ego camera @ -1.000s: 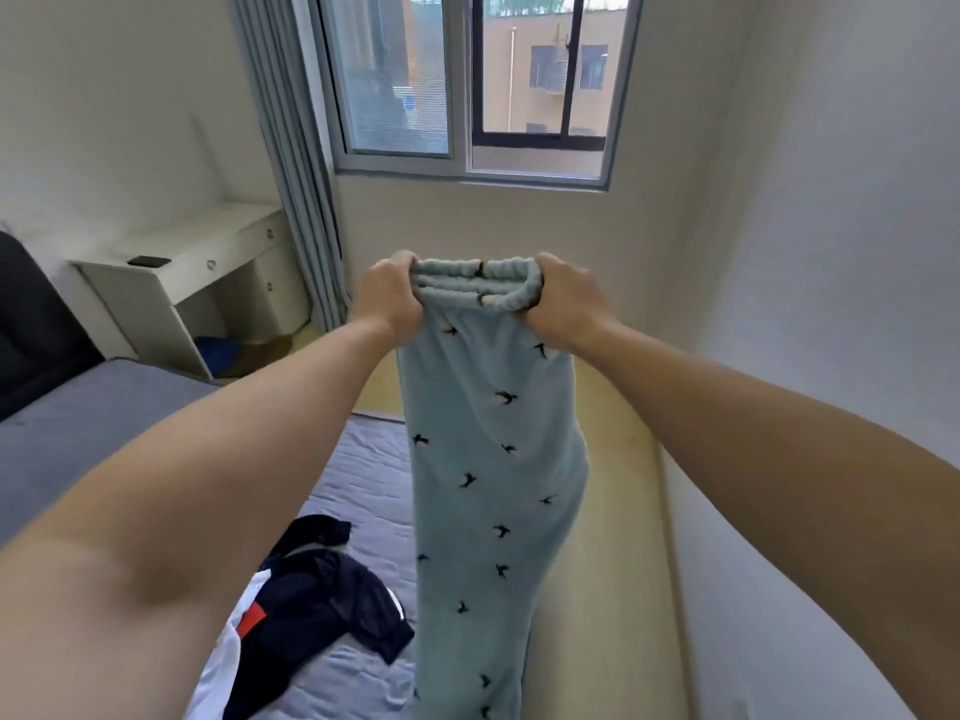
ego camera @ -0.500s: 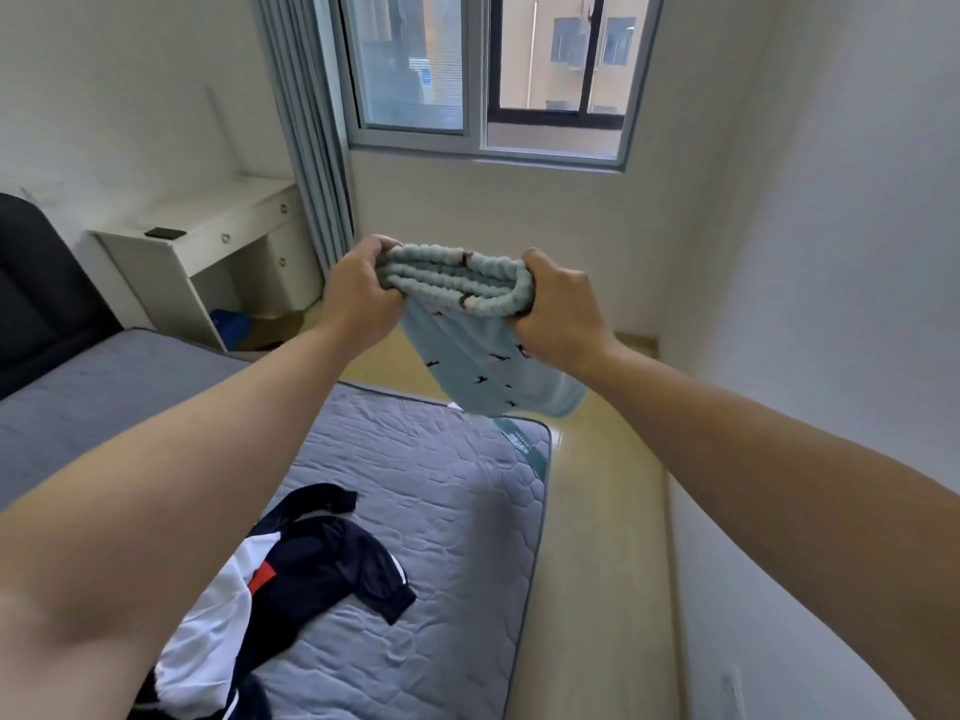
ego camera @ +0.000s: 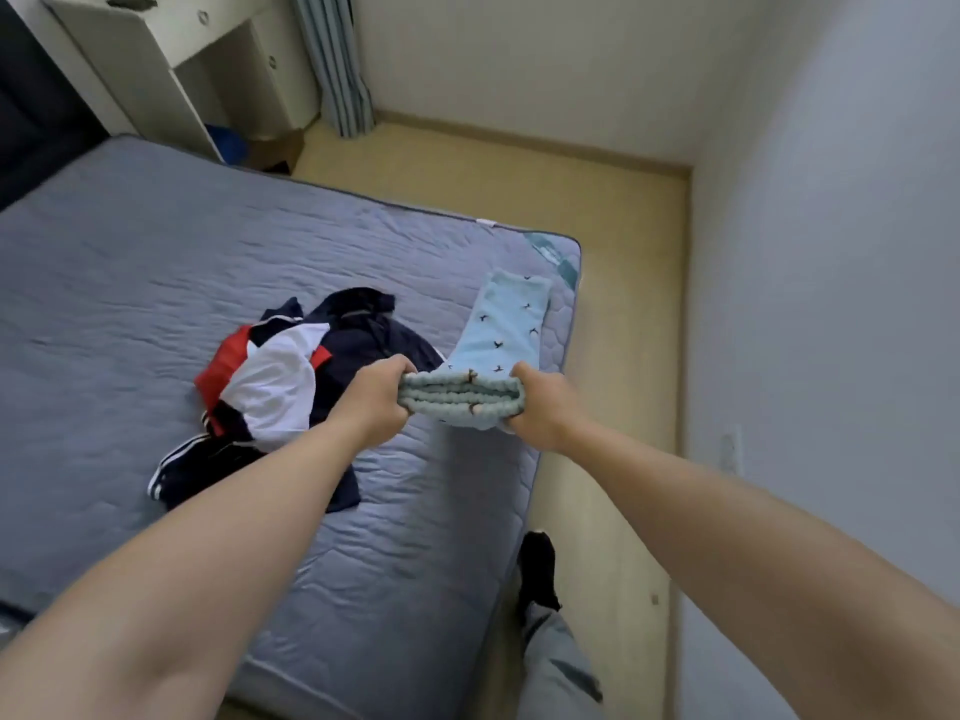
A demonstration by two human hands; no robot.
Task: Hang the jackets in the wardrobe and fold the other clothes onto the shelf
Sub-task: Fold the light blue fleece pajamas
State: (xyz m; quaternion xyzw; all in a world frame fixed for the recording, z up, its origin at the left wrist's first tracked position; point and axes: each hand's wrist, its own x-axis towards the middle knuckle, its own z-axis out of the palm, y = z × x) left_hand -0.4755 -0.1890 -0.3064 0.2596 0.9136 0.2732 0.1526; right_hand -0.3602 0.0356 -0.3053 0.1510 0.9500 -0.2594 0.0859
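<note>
A grey mattress (ego camera: 156,262) lies beside a white desk (ego camera: 156,44) and blue-grey curtain (ego camera: 337,59).

Both bare arms reach forward and down, nearly straight. The left hand (ego camera: 379,394) and right hand (ego camera: 540,407) face each other, fingers curled, each gripping one end of the bunched trousers waistband (ego camera: 462,402).

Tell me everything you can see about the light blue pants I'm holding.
The pants are pale blue, fleecy-looking, dotted with small dark bird shapes. Their ribbed waistband is bunched in layers between the left hand and the right hand, each gripping one end. The legs stretch away from the hands, lying flat on the grey mattress near its right edge.
</note>
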